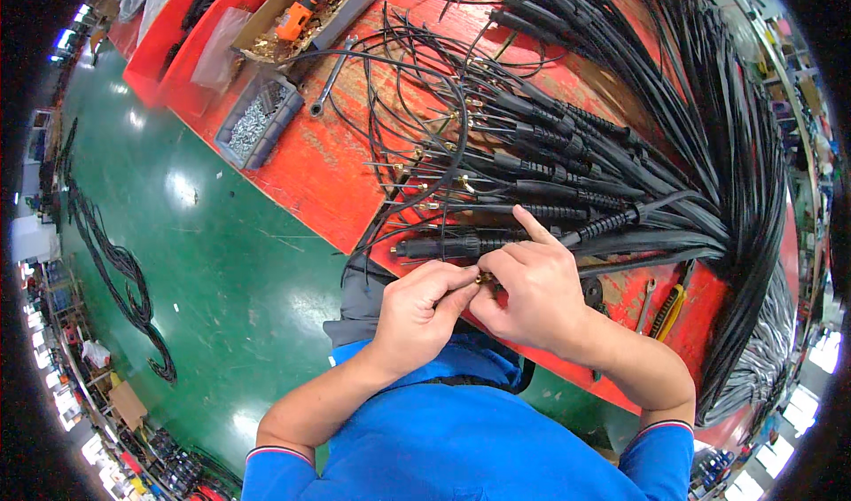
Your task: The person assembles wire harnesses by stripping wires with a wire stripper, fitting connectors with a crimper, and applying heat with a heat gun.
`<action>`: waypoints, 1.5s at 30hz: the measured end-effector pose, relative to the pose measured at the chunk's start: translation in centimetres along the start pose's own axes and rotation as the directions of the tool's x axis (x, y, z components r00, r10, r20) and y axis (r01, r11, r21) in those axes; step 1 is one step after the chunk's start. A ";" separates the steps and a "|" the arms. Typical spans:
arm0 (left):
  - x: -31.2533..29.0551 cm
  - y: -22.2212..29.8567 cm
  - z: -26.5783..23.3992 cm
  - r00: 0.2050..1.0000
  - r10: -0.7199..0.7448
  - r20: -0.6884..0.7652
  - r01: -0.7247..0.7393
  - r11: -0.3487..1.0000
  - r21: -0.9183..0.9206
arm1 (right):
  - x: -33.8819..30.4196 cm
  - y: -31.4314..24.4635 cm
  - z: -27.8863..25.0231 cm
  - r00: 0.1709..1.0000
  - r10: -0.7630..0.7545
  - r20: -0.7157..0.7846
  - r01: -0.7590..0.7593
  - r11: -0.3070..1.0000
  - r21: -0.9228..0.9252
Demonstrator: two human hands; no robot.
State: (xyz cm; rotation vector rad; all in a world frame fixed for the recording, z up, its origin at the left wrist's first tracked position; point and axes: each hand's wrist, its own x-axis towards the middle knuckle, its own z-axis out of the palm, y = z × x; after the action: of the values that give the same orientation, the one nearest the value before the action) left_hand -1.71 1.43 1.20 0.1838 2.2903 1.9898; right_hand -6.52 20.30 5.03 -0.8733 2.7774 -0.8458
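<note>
Currently both hands at worktop (310,173) near edge: left hand (424,310) and right hand (529,290) pinched shut on small brass fitting (485,278). Fitting tiny, hard, likely slippery; grip by fingertips only. Black cable (461,246) just above it: flexible, light; hold near ribbed sleeve.

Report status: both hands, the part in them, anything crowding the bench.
Left hand and right hand pinch a small brass fitting together. Black cables crowd the red bench just beyond.
</note>
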 end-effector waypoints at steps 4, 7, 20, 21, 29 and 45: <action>0.0 -0.5 0.4 0.985 0.171 0.004 -0.169 0.968 0.187 | 0.1 0.4 0.0 0.997 -0.011 -0.077 0.016 0.998 0.057; 0.2 -1.3 0.8 0.937 0.348 0.040 -0.340 0.880 0.332 | 0.4 0.9 -0.4 0.999 0.024 0.025 -0.027 0.987 0.158; 1.1 -1.4 -0.5 0.760 0.626 0.174 -0.635 0.659 0.403 | 1.7 2.4 -2.3 0.950 -0.076 0.304 0.009 0.977 0.213; 1.1 -1.0 -0.5 0.764 0.635 0.115 -0.620 0.673 0.404 | 1.7 2.5 -2.3 0.953 -0.112 0.281 0.041 0.968 0.247; 0.8 0.7 -2.3 0.783 -0.528 0.329 0.577 0.814 -0.065 | 1.1 2.3 -1.6 0.967 -0.170 0.188 0.138 0.976 0.168; 0.4 0.5 -0.8 0.995 0.032 0.092 -0.046 0.988 0.146 | 0.3 3.5 -1.8 0.965 -0.196 0.173 0.153 0.960 0.234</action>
State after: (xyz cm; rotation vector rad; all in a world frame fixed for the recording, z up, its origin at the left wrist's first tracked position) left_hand -2.16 0.82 1.84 0.3250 2.3951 1.7894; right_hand -8.95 23.42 4.67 -1.1080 2.4117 -1.0103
